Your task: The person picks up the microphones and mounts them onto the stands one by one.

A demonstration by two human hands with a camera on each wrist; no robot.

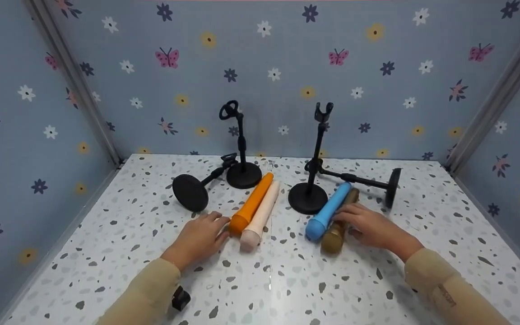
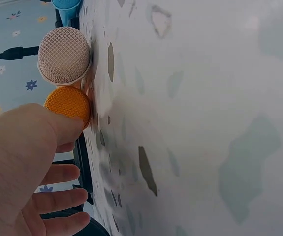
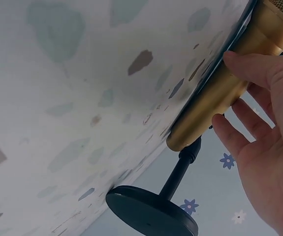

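Observation:
Beside the head of an orange microphone (image 1: 252, 203), my left hand (image 1: 199, 237) lies with loose, spread fingers; its thumb (image 2: 65, 125) overlaps the orange mesh in the left wrist view. A pale pink microphone (image 1: 264, 214) lies along the orange one's right side. My right hand (image 1: 373, 225) grips a gold microphone (image 1: 333, 240) by its handle, thumb (image 3: 249, 66) on one side and fingers on the other. Left of the gold one, a blue microphone (image 1: 329, 211) lies alongside. All four microphone heads point towards me.
Two black microphone stands, a left one (image 1: 244, 176) and a right one (image 1: 308, 198), stand upright behind the microphones. Two more lie tipped over, with a left base (image 1: 191, 193) and a right base (image 1: 393, 187). Patterned walls (image 1: 269, 90) enclose the speckled table (image 1: 287, 289).

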